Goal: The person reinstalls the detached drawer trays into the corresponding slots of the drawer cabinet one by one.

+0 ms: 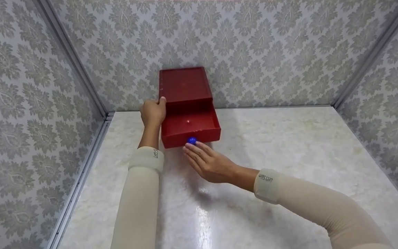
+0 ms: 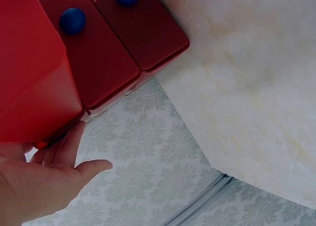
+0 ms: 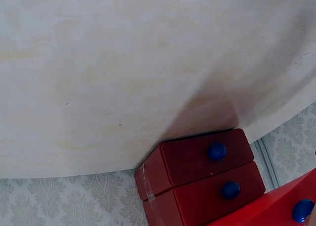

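Note:
A red drawer cabinet [image 1: 185, 84] stands against the back wall, its top drawer [image 1: 190, 124] pulled out toward me. The drawer's inside shows bare red plastic. My left hand [image 1: 153, 111] rests against the cabinet's left side, and in the left wrist view its fingers [image 2: 69, 146] lie along that side near the pulled-out drawer. A round blue knob [image 1: 191, 140] sits on the drawer's front. My right hand [image 1: 214, 166] reaches in from the right with straight fingers, their tips at this knob. Little of the right hand shows in the right wrist view.
Below the pulled-out drawer, two closed drawers with blue knobs [image 3: 217, 151] show in both wrist views. The cabinet stands on a pale marbled table [image 1: 288, 148]. Patterned walls [image 1: 271, 52] enclose the back and both sides, with metal strips [image 1: 78, 65] along the corners.

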`<action>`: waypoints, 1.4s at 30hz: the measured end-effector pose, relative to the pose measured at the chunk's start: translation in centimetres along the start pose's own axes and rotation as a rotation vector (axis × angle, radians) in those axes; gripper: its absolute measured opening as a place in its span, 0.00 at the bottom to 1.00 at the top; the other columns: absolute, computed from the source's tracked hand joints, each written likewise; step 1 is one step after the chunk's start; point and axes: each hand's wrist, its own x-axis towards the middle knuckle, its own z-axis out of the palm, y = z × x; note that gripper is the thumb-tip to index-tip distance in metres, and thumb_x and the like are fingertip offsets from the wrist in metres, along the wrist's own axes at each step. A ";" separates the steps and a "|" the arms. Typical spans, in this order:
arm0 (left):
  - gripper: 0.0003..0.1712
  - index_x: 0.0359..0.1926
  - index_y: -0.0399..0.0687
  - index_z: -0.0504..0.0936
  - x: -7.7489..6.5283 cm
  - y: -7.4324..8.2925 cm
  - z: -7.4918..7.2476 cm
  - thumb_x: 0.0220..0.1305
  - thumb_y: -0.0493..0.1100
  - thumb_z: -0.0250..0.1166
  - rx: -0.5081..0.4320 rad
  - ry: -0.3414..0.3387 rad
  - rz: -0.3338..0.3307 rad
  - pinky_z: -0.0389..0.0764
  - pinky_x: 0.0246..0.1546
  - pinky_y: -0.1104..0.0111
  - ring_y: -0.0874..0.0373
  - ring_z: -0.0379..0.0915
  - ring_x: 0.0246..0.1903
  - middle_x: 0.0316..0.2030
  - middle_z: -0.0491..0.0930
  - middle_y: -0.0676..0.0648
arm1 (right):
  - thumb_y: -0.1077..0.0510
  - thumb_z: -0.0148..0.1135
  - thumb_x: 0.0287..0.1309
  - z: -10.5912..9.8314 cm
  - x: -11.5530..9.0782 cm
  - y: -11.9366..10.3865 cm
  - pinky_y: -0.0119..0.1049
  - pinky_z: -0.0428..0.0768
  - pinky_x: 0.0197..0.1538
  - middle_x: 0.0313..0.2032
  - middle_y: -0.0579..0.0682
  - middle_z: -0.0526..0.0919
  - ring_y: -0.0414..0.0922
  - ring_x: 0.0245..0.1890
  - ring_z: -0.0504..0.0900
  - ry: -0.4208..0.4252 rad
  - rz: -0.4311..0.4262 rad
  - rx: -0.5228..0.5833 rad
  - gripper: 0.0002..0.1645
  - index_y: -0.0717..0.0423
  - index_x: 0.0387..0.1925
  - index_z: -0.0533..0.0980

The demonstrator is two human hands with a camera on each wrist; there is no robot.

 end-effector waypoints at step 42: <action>0.23 0.27 0.45 0.84 0.1 0.0 -0.3 0.65 0.57 0.53 0.017 -0.028 -0.006 0.74 0.44 0.55 0.50 0.77 0.42 0.39 0.84 0.41 | 0.50 0.44 0.63 2.6 3.4 3.9 0.47 0.48 0.70 0.72 0.56 0.47 0.55 0.73 0.39 -0.399 0.172 0.245 0.35 0.60 0.69 0.54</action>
